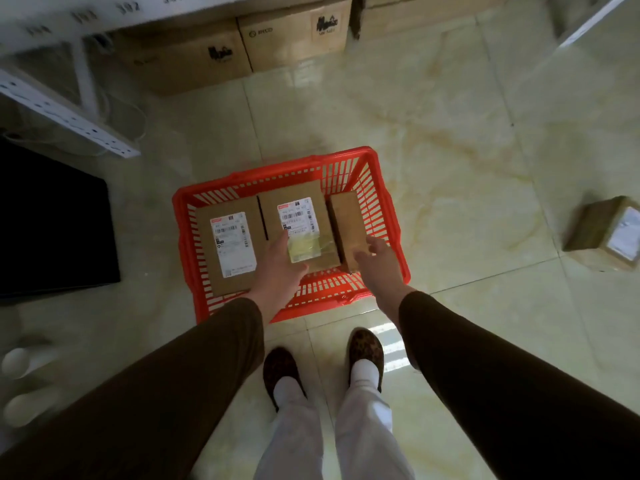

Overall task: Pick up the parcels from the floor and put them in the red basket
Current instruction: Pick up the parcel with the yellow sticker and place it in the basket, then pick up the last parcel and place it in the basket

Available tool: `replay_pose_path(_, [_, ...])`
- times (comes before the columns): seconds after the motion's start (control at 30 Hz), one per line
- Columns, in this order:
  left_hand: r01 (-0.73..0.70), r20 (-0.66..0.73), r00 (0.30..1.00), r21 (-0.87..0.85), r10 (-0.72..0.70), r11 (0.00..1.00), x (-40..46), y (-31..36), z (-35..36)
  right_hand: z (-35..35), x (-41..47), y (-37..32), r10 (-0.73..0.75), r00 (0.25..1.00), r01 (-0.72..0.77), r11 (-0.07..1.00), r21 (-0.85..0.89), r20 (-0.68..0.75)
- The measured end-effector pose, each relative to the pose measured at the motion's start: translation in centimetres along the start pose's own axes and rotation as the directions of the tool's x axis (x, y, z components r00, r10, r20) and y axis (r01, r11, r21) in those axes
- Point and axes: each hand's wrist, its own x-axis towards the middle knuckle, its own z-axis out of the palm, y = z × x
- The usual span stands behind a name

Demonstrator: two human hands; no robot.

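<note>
The red basket stands on the tiled floor in front of my feet. Three brown cardboard parcels are inside it. A labelled parcel lies flat on the left. The middle parcel has a label and yellow tape. A narrow parcel stands on its edge at the right. My left hand grips the near end of the middle parcel, thumb along its left edge. My right hand hovers over the near end of the narrow parcel with its fingers spread. One more parcel lies on the floor at the far right.
Large cardboard boxes line the wall behind the basket under a white metal shelf. A black flat object lies on the floor to the left. Two pale round objects sit at the lower left.
</note>
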Motion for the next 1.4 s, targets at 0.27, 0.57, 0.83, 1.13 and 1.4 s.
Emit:
replay_pose_path(0.27, [-0.066,-0.001,0.998,0.153,0.067,0.986,-3.8,8.0,3.5,-10.1,-4.3,0.0,-0.077,0.985,0.074,0.997,-0.026,-0.157])
replay_pose_path(0.57, [-0.204,0.088,0.978,0.281,0.187,0.938,-6.9,17.9,14.4,-23.7,-5.0,6.6,-0.02,0.98,0.048,0.99,0.132,-0.2])
replay_pose_path(0.83, [-0.268,0.195,0.958,0.339,0.212,0.902,-8.7,25.3,26.0,-37.1,-4.3,11.5,0.05,0.97,-0.002,0.98,0.198,-0.239])
replay_pose_path(1.13, [-0.275,0.226,0.951,0.314,0.21,0.909,-7.4,32.3,34.2,-46.2,-0.6,12.7,0.064,0.96,-0.001,0.974,0.227,-0.273])
replay_pose_path(1.4, [-0.28,0.212,0.953,0.342,0.216,0.897,-6.5,39.1,43.2,-56.2,3.3,16.3,0.103,0.962,-0.037,0.967,0.253,-0.251])
